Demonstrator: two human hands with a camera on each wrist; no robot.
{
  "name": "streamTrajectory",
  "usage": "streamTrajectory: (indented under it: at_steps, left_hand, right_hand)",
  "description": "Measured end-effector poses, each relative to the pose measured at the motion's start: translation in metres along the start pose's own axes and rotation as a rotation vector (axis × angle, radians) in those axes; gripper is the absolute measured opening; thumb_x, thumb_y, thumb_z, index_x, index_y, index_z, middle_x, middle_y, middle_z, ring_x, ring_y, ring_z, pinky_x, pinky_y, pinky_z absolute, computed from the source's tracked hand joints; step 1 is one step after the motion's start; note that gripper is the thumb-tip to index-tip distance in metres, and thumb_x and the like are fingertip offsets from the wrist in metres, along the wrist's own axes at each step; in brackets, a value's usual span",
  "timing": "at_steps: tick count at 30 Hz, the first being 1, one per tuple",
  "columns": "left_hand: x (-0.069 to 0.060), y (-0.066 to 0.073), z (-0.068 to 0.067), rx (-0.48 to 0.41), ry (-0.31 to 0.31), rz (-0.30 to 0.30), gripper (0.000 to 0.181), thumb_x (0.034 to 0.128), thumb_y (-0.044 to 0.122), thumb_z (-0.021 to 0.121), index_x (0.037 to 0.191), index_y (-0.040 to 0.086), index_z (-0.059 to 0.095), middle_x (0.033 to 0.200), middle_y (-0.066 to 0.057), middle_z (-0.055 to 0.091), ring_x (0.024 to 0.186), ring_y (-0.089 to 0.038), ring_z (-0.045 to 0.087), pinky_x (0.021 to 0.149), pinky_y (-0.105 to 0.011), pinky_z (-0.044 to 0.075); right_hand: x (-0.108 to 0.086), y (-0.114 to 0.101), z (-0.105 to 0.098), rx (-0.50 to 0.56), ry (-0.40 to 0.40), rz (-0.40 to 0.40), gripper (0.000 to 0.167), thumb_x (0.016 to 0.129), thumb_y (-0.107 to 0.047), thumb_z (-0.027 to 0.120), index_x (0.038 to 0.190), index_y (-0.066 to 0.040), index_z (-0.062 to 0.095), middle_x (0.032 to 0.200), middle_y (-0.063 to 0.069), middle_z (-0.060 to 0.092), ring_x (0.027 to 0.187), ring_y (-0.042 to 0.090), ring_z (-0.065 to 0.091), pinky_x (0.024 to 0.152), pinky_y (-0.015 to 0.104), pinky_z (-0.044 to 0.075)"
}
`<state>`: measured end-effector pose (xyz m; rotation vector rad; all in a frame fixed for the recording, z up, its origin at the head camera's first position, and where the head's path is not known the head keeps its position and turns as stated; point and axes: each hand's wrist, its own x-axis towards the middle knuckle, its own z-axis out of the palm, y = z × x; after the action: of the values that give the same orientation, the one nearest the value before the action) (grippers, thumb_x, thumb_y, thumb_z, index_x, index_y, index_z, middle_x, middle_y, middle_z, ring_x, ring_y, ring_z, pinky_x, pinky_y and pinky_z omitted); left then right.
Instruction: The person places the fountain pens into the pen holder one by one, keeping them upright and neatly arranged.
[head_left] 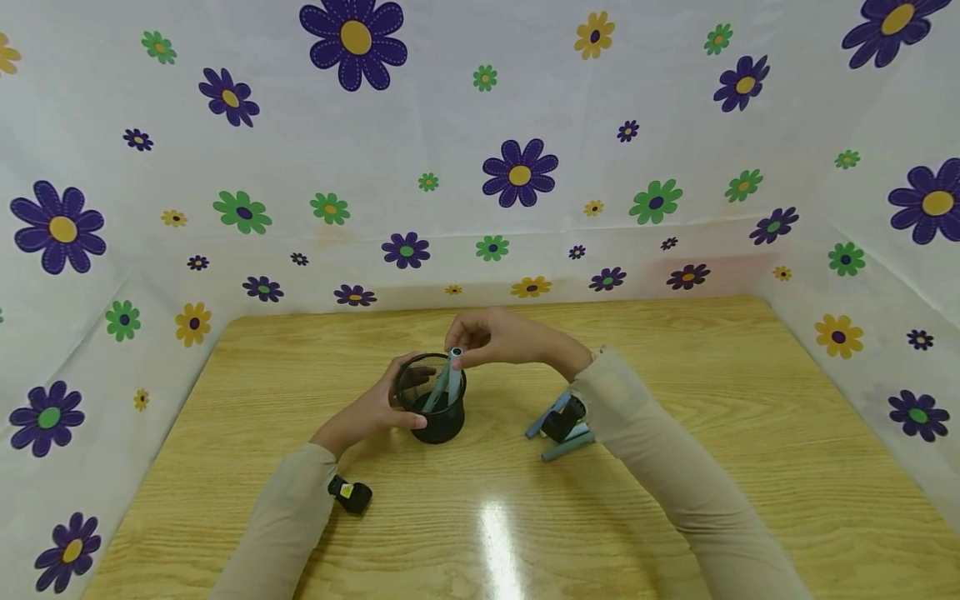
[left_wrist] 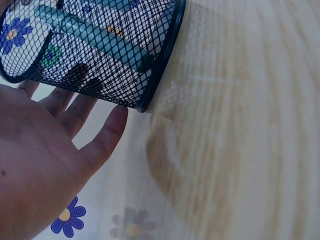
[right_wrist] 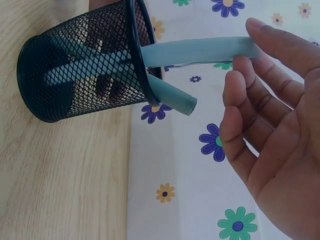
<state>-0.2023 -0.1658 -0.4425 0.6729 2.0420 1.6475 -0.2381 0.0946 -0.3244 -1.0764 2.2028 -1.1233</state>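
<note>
A black mesh pen cup (head_left: 440,430) stands upright on the table. My left hand (head_left: 377,407) holds it from the left, fingers behind it and thumb at the front. Between thumb and fingertips, my right hand (head_left: 501,335) pinches the top of a light blue marker-like stick (right_wrist: 200,51), whose lower end is inside the cup. Beside it, a greener stick (right_wrist: 174,96) leans in the cup, its end poking past the rim. The left wrist view shows the mesh wall (left_wrist: 107,82) close against my left fingers.
Several similar sticks, among them a blue-green one (head_left: 566,446) and a blue one (head_left: 542,422), lie right of the cup, partly hidden by the right wrist's camera (head_left: 564,419). A flower-patterned cloth (head_left: 450,125) surrounds the wooden table (head_left: 420,533) at the back and sides.
</note>
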Motion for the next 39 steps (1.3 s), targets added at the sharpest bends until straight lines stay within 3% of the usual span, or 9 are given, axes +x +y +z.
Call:
streamTrajectory:
  at_steps: [6,17,22,27,39]
  left_hand:
    - [0.000,0.000,0.000,0.016,-0.011,0.035,0.093,0.0817,0.021,0.077,0.150,0.020,0.014,0.155,-0.020,0.029,0.145,-0.042,0.023,0.112,-0.062,0.025]
    - [0.000,0.000,0.001,0.002,0.000,0.041,0.096,0.0797,0.023,0.078,0.151,0.016,0.013,0.154,-0.021,0.030,0.145,-0.042,0.023,0.113,-0.063,0.021]
    - [0.000,0.001,0.001,0.001,-0.007,0.033,0.098,0.0804,0.023,0.078,0.151,0.014,0.011,0.155,-0.021,0.029,0.145,-0.042,0.022,0.113,-0.063,0.022]
    - [-0.001,0.002,0.000,0.017,-0.002,0.022,0.097,0.0809,0.023,0.078,0.152,0.015,0.011,0.155,-0.019,0.029,0.145,-0.041,0.023,0.113,-0.063,0.023]
    - [0.000,0.001,0.001,-0.002,-0.014,0.028,0.095,0.0804,0.025,0.078,0.151,0.019,0.014,0.155,-0.020,0.030,0.145,-0.041,0.024,0.113,-0.063,0.023]
  right_hand:
    - [-0.002,-0.001,-0.003,0.020,0.008,0.017,0.025,0.091,-0.014,0.067,0.112,-0.003,0.061,0.090,0.002,0.061,0.083,0.014,0.059,0.078,0.026,0.052]
    - [-0.016,0.006,-0.013,0.029,0.030,0.043,0.022,0.092,-0.012,0.065,0.111,-0.003,0.061,0.088,0.002,0.059,0.081,0.016,0.055,0.076,0.028,0.051]
    - [-0.029,0.013,-0.021,0.035,0.042,0.063,0.021,0.092,-0.012,0.064,0.111,-0.003,0.060,0.088,0.002,0.058,0.080,0.014,0.054,0.077,0.032,0.051]
    - [-0.043,0.021,-0.031,0.013,0.065,0.091,0.022,0.092,-0.013,0.064,0.111,-0.003,0.060,0.088,0.003,0.058,0.078,0.014,0.053,0.074,0.026,0.050]
    - [-0.078,0.040,-0.049,-0.001,0.111,0.197,0.025,0.093,-0.017,0.064,0.114,-0.003,0.058,0.097,0.006,0.061,0.086,0.020,0.055,0.078,0.027,0.050]
